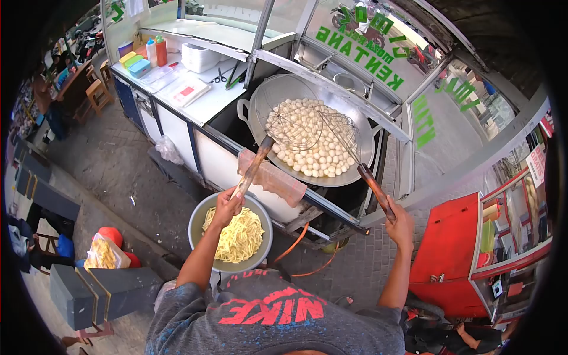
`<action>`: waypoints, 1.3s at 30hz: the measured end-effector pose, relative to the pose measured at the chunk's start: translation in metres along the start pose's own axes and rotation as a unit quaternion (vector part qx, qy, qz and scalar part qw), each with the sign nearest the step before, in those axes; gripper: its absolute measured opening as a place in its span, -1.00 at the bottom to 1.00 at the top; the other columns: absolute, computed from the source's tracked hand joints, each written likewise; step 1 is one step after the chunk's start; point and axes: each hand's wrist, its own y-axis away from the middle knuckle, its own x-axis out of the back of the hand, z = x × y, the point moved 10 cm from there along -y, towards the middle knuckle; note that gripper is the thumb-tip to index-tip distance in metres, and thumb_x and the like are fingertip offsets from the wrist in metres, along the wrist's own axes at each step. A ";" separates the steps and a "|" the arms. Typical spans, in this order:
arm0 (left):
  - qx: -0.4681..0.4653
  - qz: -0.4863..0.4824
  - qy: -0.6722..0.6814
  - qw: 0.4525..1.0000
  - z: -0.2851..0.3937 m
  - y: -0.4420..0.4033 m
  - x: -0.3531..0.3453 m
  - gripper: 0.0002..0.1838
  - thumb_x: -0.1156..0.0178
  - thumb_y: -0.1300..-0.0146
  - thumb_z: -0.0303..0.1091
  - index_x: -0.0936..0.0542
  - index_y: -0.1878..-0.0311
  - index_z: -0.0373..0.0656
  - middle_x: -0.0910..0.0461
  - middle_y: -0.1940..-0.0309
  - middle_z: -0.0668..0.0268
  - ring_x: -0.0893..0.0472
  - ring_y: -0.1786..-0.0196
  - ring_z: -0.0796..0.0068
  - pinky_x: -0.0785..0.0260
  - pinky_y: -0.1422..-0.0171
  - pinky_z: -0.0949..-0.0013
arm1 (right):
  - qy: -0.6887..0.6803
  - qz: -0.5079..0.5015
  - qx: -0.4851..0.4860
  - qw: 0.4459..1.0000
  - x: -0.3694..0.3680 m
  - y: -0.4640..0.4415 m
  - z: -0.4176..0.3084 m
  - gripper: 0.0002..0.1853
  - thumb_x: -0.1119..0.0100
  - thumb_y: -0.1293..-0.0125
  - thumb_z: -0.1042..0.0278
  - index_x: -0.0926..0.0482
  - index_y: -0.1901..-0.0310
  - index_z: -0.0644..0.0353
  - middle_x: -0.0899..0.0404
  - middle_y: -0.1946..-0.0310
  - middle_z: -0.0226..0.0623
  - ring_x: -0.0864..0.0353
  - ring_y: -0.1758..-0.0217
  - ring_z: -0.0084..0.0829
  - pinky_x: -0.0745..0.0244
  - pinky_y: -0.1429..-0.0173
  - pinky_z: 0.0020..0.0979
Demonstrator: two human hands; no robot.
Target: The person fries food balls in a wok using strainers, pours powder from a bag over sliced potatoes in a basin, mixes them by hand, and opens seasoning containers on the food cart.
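My left hand [228, 208] is closed around the worn wooden handle of one wire skimmer [253, 168]. In my right hand [400, 226] is the darker wooden handle of a second wire skimmer [375, 190]. Both wire heads lie over many pale round balls [310, 163] that fill the middle of a wide metal wok [260, 97]. The two heads sit side by side, and I cannot tell how deep they reach. Liquid shows around the balls. Below my left forearm stands a grey basin [194, 228] of pale yellow cut strips [239, 239].
The cart's white counter [222, 103] holds sauce bottles [161, 50], white boxes [198, 58] and scissors [219, 77]. A stained cloth [272, 180] hangs over the cart's front edge. A red cart [447, 248] stands at right. Glass panels with green lettering [361, 56] rise behind the wok.
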 end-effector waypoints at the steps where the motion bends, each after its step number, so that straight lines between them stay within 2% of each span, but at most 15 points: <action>1: 0.003 0.000 0.008 1.000 -0.001 0.001 0.000 -0.61 -0.17 -0.39 -0.26 -0.48 -0.16 -0.32 -0.49 0.49 0.35 -0.23 0.69 0.75 -0.01 0.64 0.59 | 0.003 -0.005 0.007 1.000 -0.001 0.002 0.001 -0.16 -0.18 0.12 0.65 -0.39 -0.33 -0.12 -0.57 0.14 -0.10 -0.57 0.04 0.02 -0.48 0.03 -0.12; 11: 0.006 -0.008 -0.002 1.000 -0.004 0.003 0.009 -0.61 -0.17 -0.39 -0.25 -0.49 -0.16 -0.30 -0.49 0.50 0.36 -0.23 0.69 0.75 -0.02 0.63 0.60 | -0.020 0.012 0.004 1.000 0.011 0.009 0.002 -0.18 -0.16 0.11 0.66 -0.41 -0.32 -0.11 -0.60 0.07 -0.12 -0.56 -0.03 0.01 -0.49 -0.05 -0.14; 17: -0.025 -0.008 -0.092 0.995 0.014 0.006 0.005 -0.59 -0.16 -0.38 -0.29 -0.50 -0.19 -0.32 -0.51 0.51 0.38 -0.28 0.67 0.76 -0.08 0.61 0.60 | -0.007 -0.040 -0.002 0.999 0.012 0.010 0.000 -0.18 -0.17 0.10 0.66 -0.40 -0.33 -0.04 -0.59 -0.03 -0.07 -0.57 -0.09 0.02 -0.50 -0.11 -0.19; 20: -0.036 -0.010 -0.137 0.990 0.024 0.021 0.008 -0.57 -0.16 -0.36 -0.33 -0.47 -0.24 -0.32 -0.55 0.48 0.37 -0.34 0.66 0.75 -0.16 0.60 0.60 | -0.083 -0.006 -0.042 0.996 0.005 0.026 0.012 -0.21 -0.16 0.06 0.64 -0.38 -0.34 0.05 -0.57 -0.07 0.02 -0.57 -0.11 0.05 -0.48 -0.16 -0.22; 23: -0.055 -0.010 -0.154 0.987 0.052 0.040 -0.010 -0.56 -0.17 -0.36 -0.31 -0.47 -0.23 -0.34 -0.57 0.46 0.35 -0.36 0.66 0.73 -0.17 0.60 0.60 | -0.179 0.000 -0.161 0.971 -0.029 0.047 0.024 -0.24 -0.16 0.03 0.63 -0.37 -0.34 0.12 -0.56 -0.07 0.10 -0.57 -0.11 0.08 -0.46 -0.18 -0.21; 24: -0.058 -0.021 -0.138 0.988 0.060 0.038 -0.021 -0.56 -0.17 -0.36 -0.27 -0.48 -0.21 -0.35 -0.58 0.46 0.33 -0.38 0.66 0.70 -0.18 0.60 0.58 | -0.140 -0.006 -0.178 0.974 -0.042 0.048 0.022 -0.23 -0.14 0.01 0.61 -0.35 -0.36 0.08 -0.57 -0.04 0.13 -0.56 -0.12 0.08 -0.45 -0.19 -0.18; 29: -0.077 -0.093 -0.083 0.989 0.083 -0.055 -0.102 -0.59 -0.14 -0.40 -0.20 -0.50 -0.16 -0.32 -0.59 0.45 0.30 -0.40 0.65 0.67 -0.19 0.60 0.55 | -0.103 -0.017 -0.201 0.974 -0.123 0.013 0.032 -0.22 -0.10 -0.04 0.52 -0.29 -0.40 -0.05 -0.58 0.04 0.07 -0.56 -0.06 0.06 -0.46 -0.13 -0.09; 33: -0.009 -0.131 -0.007 0.991 0.086 -0.180 -0.171 -0.68 -0.12 -0.40 -0.14 -0.54 0.04 -0.24 -0.58 0.45 0.29 -0.40 0.63 0.63 -0.20 0.56 0.57 | -0.057 -0.049 -0.258 0.963 -0.155 -0.030 0.045 -0.22 -0.09 -0.07 0.43 -0.24 -0.43 -0.14 -0.58 0.06 0.00 -0.58 -0.01 0.04 -0.48 -0.10 -0.03; 35: 0.021 -0.101 -0.011 0.995 0.083 -0.234 -0.189 -0.65 -0.02 -0.46 -0.10 -0.45 -0.01 -0.22 -0.55 0.41 0.28 -0.36 0.61 0.66 -0.18 0.55 0.60 | -0.012 -0.054 -0.274 0.960 -0.156 -0.051 0.052 -0.22 -0.10 -0.09 0.41 -0.22 -0.44 -0.16 -0.58 0.06 -0.02 -0.59 -0.02 0.05 -0.48 -0.10 0.00; 39: 0.072 -0.079 0.006 0.994 0.061 -0.320 -0.195 -0.69 -0.11 -0.41 -0.13 -0.52 0.01 -0.19 -0.59 0.41 0.27 -0.40 0.55 0.63 -0.23 0.52 0.59 | 0.015 -0.060 -0.324 0.944 -0.154 -0.086 0.075 -0.20 -0.10 -0.06 0.45 -0.25 -0.43 -0.22 -0.61 0.06 0.03 -0.56 -0.08 0.10 -0.45 -0.14 0.04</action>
